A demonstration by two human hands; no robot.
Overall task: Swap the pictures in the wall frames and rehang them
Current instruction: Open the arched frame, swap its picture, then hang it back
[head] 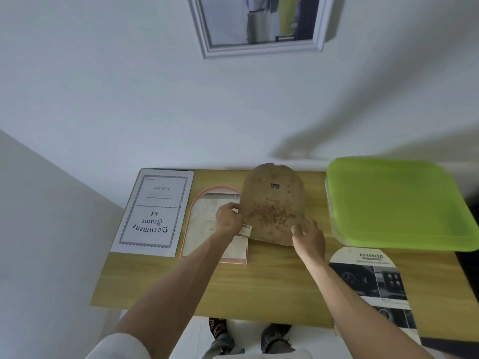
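Both hands hold one item: left hand (228, 218) pinches the left edge of the arched backing board (273, 206), fingers curled over it; right hand (308, 238) grips the board's lower right corner, fingers bent around the edge.

Item, arched backing board: brown, speckled, back face up, small metal hanger (274, 186) near the arch. Long axis runs 12 to 6 o'clock; rounded end points to 12, toward the wall; straight end toward the person. Position: centre of wooden table (272, 288), tilted, partly overlapping the arched frame (199, 224).

Item, arched frame: flat on the table at 9 o'clock of the board, arch to 12.

Item, document frame insert (155, 211): far left.

Item, arched printed picture (373, 283): at 4 o'clock.

Item, green-lidded box (396, 203): at 3 o'clock.

Item, white wall frame (261, 24): hung on the wall at 12 o'clock.
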